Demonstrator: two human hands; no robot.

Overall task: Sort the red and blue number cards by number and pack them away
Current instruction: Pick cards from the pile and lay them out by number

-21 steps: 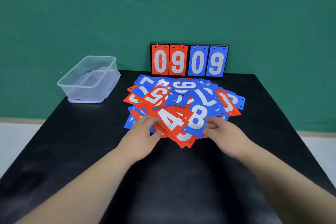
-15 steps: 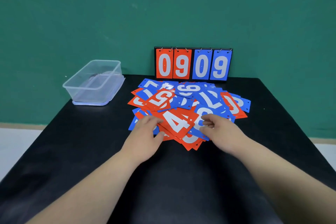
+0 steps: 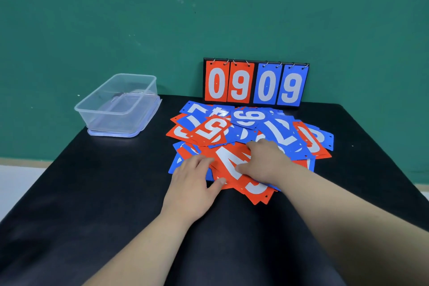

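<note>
In the head view the sorting has barely begun. The red and blue number cards (image 3: 250, 132) lie in one jumbled heap on the black surface (image 3: 116, 204), directly under and beyond the fingers. No separate stacks by number show anywhere. The clear container (image 3: 118, 104) stands well off to the left of the left fingers with no cards visible in it, so all of the ordering and packing appears still to do. The scoreboard stand (image 3: 255, 83), reading 0909, stands past the heap, far beyond the fingertips. The left hand (image 3: 192, 183) lies flat on the near left of the heap, its fingers straight and close together, the thumb at the near edge of the red 4 card (image 3: 228, 165). The right hand (image 3: 267, 165) arches over that same card, fingers bent; whether they pinch it cannot be told. Compared with half a second earlier, the right hand has crossed leftward from the blue 8 onto the red 4, while the left hand has hardly shifted.
</note>
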